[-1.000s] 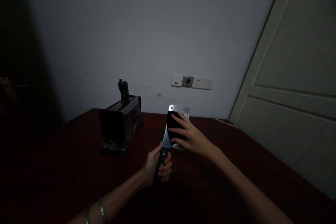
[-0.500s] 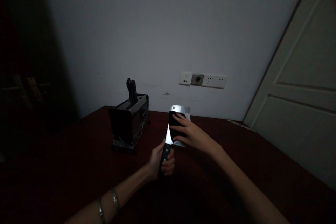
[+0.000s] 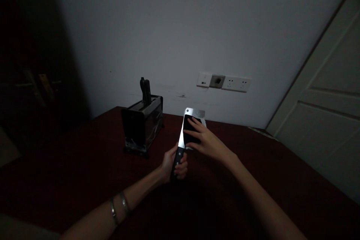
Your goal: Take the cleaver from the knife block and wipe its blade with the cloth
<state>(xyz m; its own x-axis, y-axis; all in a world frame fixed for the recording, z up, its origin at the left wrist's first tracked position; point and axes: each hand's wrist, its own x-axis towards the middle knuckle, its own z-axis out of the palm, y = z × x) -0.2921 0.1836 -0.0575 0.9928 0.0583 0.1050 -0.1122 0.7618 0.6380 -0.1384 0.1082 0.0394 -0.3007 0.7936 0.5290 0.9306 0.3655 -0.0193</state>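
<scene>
My left hand (image 3: 172,165) is closed round the dark handle of a cleaver (image 3: 193,114), whose broad shiny blade points away from me over the dark red table (image 3: 84,180). My right hand (image 3: 206,142) presses a black cloth (image 3: 189,134) flat against the blade's side, fingers stretched over it. Two bracelets sit on my left wrist.
A dark knife block (image 3: 142,125) stands on the table to the left, with one knife handle (image 3: 145,90) sticking up from it. A strip of wall sockets (image 3: 223,81) is on the grey wall behind. A pale door (image 3: 329,120) is at the right.
The view has shifted a little, so everything sits slightly higher and further right in the frame. My hands keep the same hold on the cleaver and cloth.
</scene>
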